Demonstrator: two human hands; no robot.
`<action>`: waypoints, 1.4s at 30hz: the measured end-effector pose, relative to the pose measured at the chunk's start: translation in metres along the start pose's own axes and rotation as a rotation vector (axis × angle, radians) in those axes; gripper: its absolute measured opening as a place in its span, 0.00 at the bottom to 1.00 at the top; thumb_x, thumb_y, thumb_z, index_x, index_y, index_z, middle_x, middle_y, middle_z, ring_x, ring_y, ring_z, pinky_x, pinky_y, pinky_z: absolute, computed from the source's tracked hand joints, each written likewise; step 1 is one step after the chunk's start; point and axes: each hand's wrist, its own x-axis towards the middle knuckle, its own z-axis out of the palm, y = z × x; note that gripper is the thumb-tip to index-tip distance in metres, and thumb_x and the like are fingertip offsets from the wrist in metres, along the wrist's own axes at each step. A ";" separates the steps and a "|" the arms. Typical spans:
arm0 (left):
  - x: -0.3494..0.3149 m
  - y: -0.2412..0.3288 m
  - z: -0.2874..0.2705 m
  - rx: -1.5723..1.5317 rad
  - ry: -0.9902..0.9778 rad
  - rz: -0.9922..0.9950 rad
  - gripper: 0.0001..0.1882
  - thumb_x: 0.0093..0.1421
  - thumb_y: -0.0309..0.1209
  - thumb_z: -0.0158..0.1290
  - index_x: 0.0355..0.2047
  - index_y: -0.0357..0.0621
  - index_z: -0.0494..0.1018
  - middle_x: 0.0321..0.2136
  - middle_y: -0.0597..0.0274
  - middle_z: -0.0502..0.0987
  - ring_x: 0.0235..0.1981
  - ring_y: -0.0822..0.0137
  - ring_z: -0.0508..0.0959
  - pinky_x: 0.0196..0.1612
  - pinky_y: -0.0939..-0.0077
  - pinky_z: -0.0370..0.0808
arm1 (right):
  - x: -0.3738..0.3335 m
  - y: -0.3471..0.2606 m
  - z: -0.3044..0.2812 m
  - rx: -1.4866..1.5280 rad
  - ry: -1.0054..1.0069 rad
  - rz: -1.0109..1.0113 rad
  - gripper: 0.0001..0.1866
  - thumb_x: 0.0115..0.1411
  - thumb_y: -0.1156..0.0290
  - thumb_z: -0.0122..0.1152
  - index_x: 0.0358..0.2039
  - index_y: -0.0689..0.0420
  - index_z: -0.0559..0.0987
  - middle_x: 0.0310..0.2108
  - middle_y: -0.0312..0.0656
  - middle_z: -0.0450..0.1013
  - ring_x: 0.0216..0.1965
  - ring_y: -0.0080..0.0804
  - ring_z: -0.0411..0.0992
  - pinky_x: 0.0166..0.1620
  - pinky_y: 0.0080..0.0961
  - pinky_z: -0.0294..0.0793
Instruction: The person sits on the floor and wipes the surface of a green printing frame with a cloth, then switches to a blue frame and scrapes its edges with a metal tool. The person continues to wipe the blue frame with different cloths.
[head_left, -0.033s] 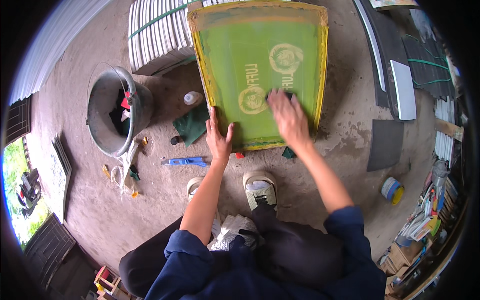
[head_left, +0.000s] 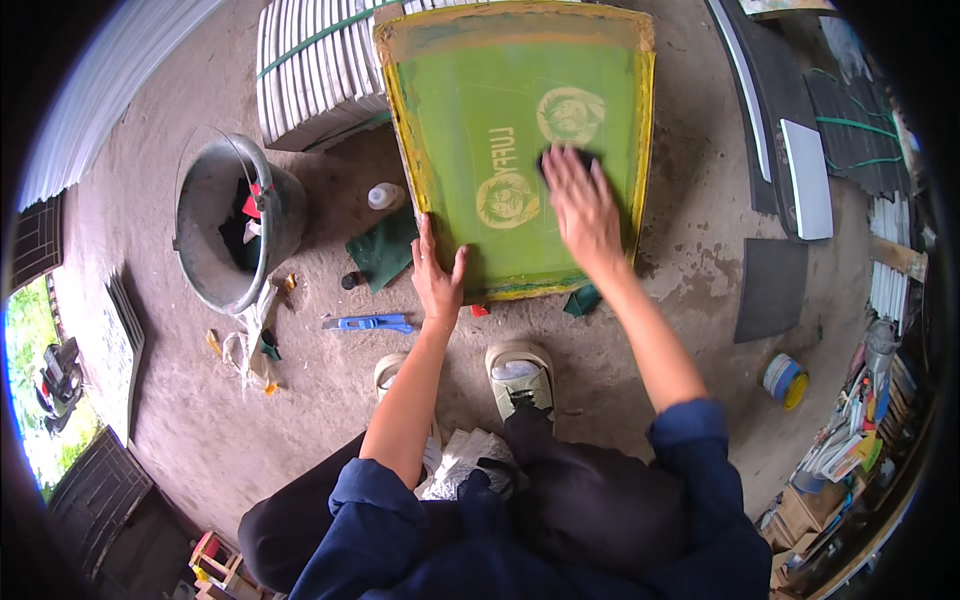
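**Dark pad (head_left: 592,156) held against green screen (head_left: 450,120)**

The framed screen is set ahead of the sandalled feet (head_left: 518,375). Its lower left corner is touched by the left hand (head_left: 437,285), thumb and fingers parted; whether the frame is gripped cannot be told. The pad is covered by the right hand (head_left: 588,222), flattened with fingers extended, right of the pale printed figures. A blue cutter (head_left: 370,323) is seen nearby.

Right fingers (head_left: 576,181) on dark pad (head_left: 591,156) atop screen (head_left: 470,90)
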 end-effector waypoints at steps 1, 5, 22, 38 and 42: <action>0.000 0.002 0.001 -0.002 -0.004 0.000 0.39 0.56 0.32 0.55 0.65 0.48 0.48 0.61 0.51 0.58 0.60 0.49 0.62 0.58 0.61 0.63 | 0.022 0.002 -0.012 0.080 0.059 0.090 0.26 0.64 0.70 0.43 0.63 0.52 0.58 0.66 0.35 0.51 0.67 0.27 0.48 0.67 0.38 0.47; 0.003 -0.005 0.005 0.037 0.109 0.111 0.41 0.53 0.36 0.58 0.64 0.52 0.50 0.56 0.50 0.64 0.50 0.45 0.69 0.47 0.58 0.72 | -0.007 -0.028 0.006 0.109 0.033 0.121 0.27 0.64 0.70 0.43 0.64 0.55 0.55 0.66 0.40 0.49 0.67 0.35 0.46 0.67 0.39 0.46; 0.009 -0.008 0.012 0.039 0.144 0.141 0.40 0.53 0.34 0.57 0.64 0.49 0.51 0.58 0.51 0.63 0.54 0.48 0.67 0.50 0.60 0.70 | 0.051 0.036 -0.002 0.087 0.278 0.205 0.25 0.68 0.62 0.34 0.64 0.52 0.55 0.66 0.40 0.50 0.67 0.35 0.47 0.67 0.40 0.42; 0.010 -0.007 0.011 0.367 0.149 0.295 0.38 0.53 0.31 0.55 0.63 0.42 0.54 0.63 0.48 0.53 0.61 0.49 0.57 0.60 0.55 0.58 | 0.058 0.046 -0.013 -0.001 0.268 0.241 0.26 0.66 0.62 0.39 0.64 0.54 0.56 0.66 0.39 0.51 0.67 0.32 0.48 0.67 0.40 0.45; 0.009 -0.007 0.011 0.318 0.150 0.264 0.39 0.52 0.31 0.55 0.63 0.42 0.53 0.63 0.46 0.53 0.61 0.49 0.58 0.60 0.57 0.59 | -0.065 -0.004 0.012 0.098 0.011 0.297 0.30 0.63 0.64 0.45 0.64 0.58 0.55 0.66 0.47 0.48 0.68 0.42 0.45 0.66 0.46 0.44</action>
